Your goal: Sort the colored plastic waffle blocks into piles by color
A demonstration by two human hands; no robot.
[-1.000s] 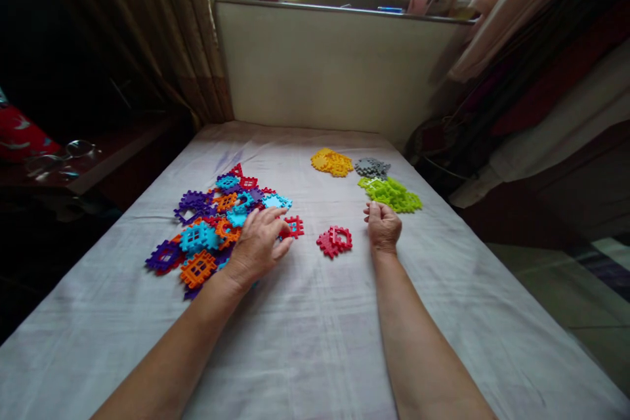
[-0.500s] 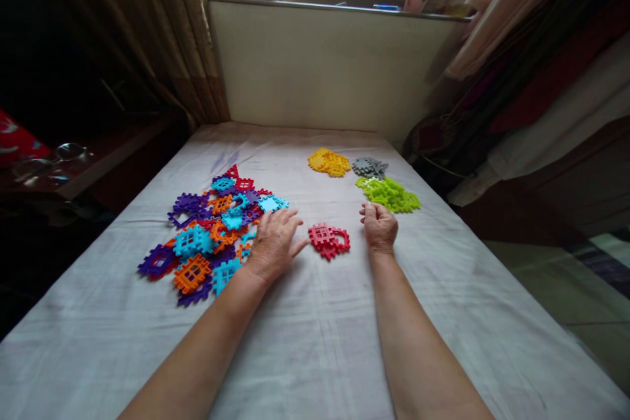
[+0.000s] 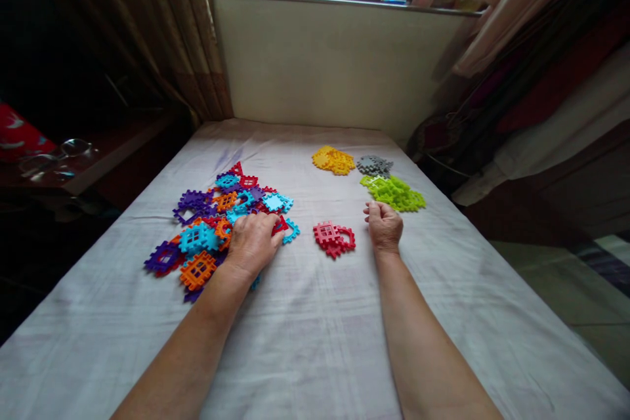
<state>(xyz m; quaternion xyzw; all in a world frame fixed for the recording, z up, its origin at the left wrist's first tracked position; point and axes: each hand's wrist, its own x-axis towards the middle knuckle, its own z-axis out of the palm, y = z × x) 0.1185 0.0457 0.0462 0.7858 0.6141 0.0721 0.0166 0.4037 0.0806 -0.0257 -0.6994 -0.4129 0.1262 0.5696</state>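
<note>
On the left of the bed-like surface lies a mixed pile of plastic interlocking building blocks (image 3: 199,236) in purple, orange, light blue and red. My left hand (image 3: 253,243) is over the pile's right side, its fingers curled down onto a red interlocking block (image 3: 280,226). A light blue block (image 3: 292,231) shows just past that red one. To the right, a small group of red blocks (image 3: 335,237) sits by itself. My right hand (image 3: 384,227) rests closed on the cloth, just right of this group, with nothing visible in it.
Farther back are a yellow pile (image 3: 333,160), a grey pile (image 3: 375,165) and a lime green pile (image 3: 394,193) of similar blocks. A pale checked sheet (image 3: 305,341) covers the surface. Glasses (image 3: 76,147) lie on a dark cabinet at left; clothes (image 3: 551,92) hang at right.
My left hand has moved left onto the mixed pile, and its spread fingers have curled onto a red block. My right hand stays closed in the same place. The view has shifted slightly.
</note>
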